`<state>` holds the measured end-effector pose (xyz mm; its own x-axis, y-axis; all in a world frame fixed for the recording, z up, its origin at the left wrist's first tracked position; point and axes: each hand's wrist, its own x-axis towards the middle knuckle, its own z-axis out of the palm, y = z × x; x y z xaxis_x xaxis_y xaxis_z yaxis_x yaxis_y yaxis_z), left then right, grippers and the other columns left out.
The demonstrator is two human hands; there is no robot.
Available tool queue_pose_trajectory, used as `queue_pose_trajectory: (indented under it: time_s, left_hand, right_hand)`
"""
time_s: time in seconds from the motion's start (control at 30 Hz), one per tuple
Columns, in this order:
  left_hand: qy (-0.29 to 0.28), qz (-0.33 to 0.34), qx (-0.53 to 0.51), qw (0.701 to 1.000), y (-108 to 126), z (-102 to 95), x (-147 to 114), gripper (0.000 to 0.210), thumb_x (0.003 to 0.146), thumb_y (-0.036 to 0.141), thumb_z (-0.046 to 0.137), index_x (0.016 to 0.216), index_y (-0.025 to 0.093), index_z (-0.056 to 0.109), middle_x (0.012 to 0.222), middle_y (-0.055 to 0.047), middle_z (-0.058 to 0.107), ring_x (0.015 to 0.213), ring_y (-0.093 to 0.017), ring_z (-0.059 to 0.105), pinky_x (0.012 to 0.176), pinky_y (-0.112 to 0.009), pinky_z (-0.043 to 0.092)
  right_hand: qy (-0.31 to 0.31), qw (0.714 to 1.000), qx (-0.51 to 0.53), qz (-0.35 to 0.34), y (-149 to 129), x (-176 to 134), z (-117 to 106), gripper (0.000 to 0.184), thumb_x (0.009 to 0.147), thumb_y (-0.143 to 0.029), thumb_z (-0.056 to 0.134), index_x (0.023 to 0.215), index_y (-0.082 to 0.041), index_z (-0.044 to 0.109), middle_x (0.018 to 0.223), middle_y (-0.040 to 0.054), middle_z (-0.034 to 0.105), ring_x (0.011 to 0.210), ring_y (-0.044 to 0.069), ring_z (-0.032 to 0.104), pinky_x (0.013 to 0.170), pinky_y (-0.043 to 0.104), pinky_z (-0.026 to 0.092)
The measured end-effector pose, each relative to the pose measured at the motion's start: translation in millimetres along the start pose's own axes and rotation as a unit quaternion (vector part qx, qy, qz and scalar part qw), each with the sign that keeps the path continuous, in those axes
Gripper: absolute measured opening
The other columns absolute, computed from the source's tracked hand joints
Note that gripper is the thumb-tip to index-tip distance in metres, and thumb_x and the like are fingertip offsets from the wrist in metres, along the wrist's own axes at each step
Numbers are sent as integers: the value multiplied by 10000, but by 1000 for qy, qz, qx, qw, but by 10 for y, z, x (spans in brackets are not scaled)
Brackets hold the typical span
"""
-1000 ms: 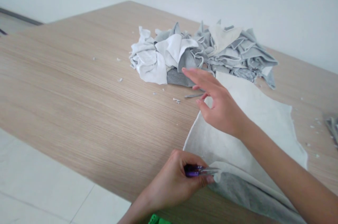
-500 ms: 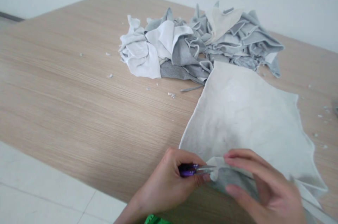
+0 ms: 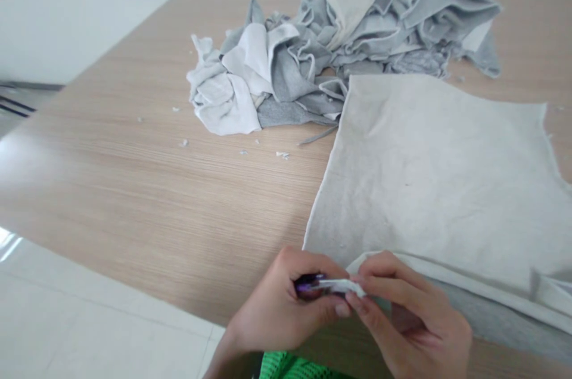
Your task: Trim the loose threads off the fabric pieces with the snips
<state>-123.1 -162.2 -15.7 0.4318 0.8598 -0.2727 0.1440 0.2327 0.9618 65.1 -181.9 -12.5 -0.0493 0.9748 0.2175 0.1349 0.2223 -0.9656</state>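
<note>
A pale cream fabric sheet (image 3: 429, 170) lies flat on the wooden table (image 3: 134, 176), its near edge folded over to show a grey underside. My left hand (image 3: 286, 307) is closed around small purple-handled snips (image 3: 308, 283), whose blades meet the folded corner of the sheet. My right hand (image 3: 411, 319) pinches that same corner between thumb and fingers, right against the blades.
A heap of grey and white fabric scraps (image 3: 330, 51) sits beyond the sheet. Small cloth bits (image 3: 281, 154) dot the tabletop. The table's near edge runs diagonally over a pale tiled floor (image 3: 67, 319). Something green (image 3: 290, 367) shows at the bottom edge.
My right hand came back from near the scrap heap to the sheet's near corner and now pinches it. The view has shifted, so the pile sits higher in the frame.
</note>
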Motion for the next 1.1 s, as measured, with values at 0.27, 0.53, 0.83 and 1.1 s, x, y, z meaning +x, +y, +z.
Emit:
queue_pose_trajectory:
  time_s: [0.27, 0.53, 0.83, 1.1]
  left_hand:
    - [74, 54, 172, 981, 395, -274, -293, 479, 991, 588, 498, 1403, 363, 590, 1031, -43, 700, 866, -195, 620, 714, -263, 473]
    - [-141, 111, 376, 909, 881, -270, -22, 366, 1043, 350, 497, 1374, 254, 621, 790, -27, 714, 663, -169, 661, 617, -263, 490]
    - [-172, 175, 479, 843, 977, -238, 92, 268, 1055, 352, 496, 1224, 190, 626, 744, 3, 674, 616, -138, 645, 548, -255, 466]
    - [-183, 193, 493, 829, 1012, -266, 102, 270, 1056, 372, 499, 1210, 184, 618, 798, -1, 698, 608, -128, 645, 527, -273, 436]
  right_hand:
    - [-82, 994, 22, 62, -63, 49, -121, 162, 827, -156, 747, 892, -287, 815, 821, 6, 785, 672, 153, 742, 553, 189, 579]
    - [-113, 979, 131, 111, -40, 104, -222, 111, 832, -203, 762, 767, -285, 800, 753, -2, 780, 652, 164, 743, 530, 186, 579]
    - [-126, 976, 138, 116, -61, 103, -252, 176, 821, -92, 718, 764, -244, 785, 775, 4, 781, 728, 158, 755, 545, 154, 564]
    - [-94, 976, 134, 144, -82, 82, -221, 150, 767, -103, 788, 717, -242, 768, 702, -30, 765, 657, 128, 734, 561, 147, 567]
